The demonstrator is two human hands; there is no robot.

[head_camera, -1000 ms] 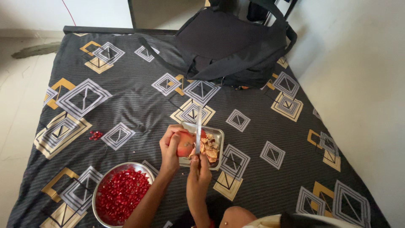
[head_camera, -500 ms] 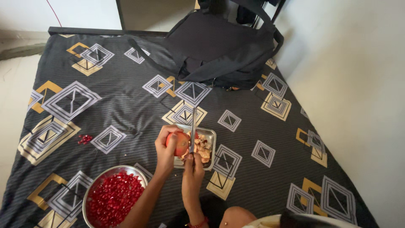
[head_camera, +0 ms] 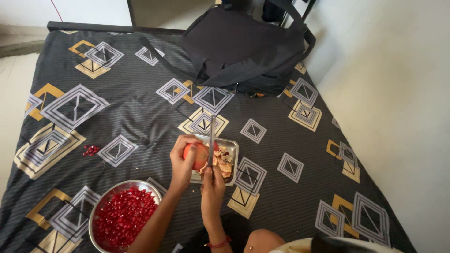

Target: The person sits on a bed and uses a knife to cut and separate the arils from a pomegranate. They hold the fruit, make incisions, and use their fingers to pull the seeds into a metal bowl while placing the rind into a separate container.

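My left hand (head_camera: 181, 160) holds a red-orange pomegranate (head_camera: 197, 155) over a small square steel tray (head_camera: 233, 161) filled with peel scraps (head_camera: 223, 164). My right hand (head_camera: 212, 180) grips a knife (head_camera: 212, 138) by its handle, blade pointing away from me and resting against the fruit's right side. A round steel bowl (head_camera: 123, 216) heaped with red pomegranate seeds sits at the lower left, beside my left forearm.
All of this sits on a bed with a dark grey sheet (head_camera: 117, 107) patterned in squares. A black bag (head_camera: 243, 47) lies at the far end. A small cluster of loose seeds (head_camera: 90, 150) lies to the left. A white wall (head_camera: 398, 93) runs along the right.
The view has drifted so everything sits slightly further left and up. Both hands stay on the fruit and knife, with the blade still against the pomegranate.
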